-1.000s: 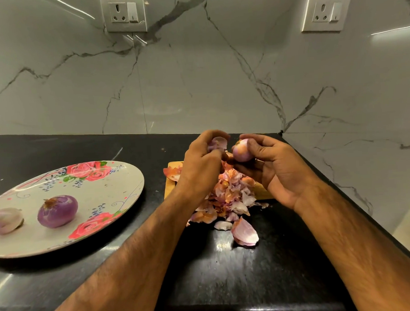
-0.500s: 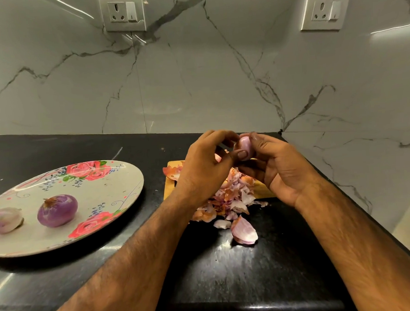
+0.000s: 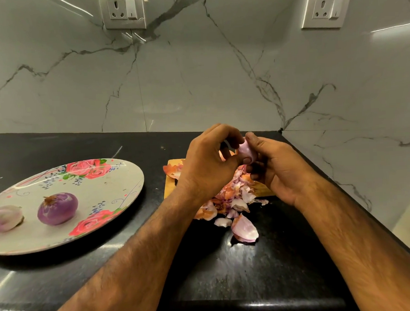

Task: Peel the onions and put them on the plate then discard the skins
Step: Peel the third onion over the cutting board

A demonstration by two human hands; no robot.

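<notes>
A small pale-pink onion point(image 3: 246, 150) sits between my two hands, above a heap of onion skins point(image 3: 232, 196). My right hand point(image 3: 278, 168) grips it from the right with thumb on top and fingers curled under. My left hand point(image 3: 209, 162) pinches at the onion's left side with thumb and fingertips. Most of the onion is hidden by fingers. On the floral plate point(image 3: 110, 184) at left lie two peeled onions: a purple one point(image 3: 57, 208) and a paler one point(image 3: 5, 218) at the frame's edge.
The skins lie on a small wooden board point(image 3: 171, 188) and spill onto the black counter point(image 3: 253, 271), with one large skin piece point(image 3: 244, 229) nearest me. A marble wall stands behind; the counter's right edge runs diagonally by my right forearm.
My hands have closed together round the onion. The left hand, which held a loose piece of skin apart from it a second ago, now pinches at the onion itself.
</notes>
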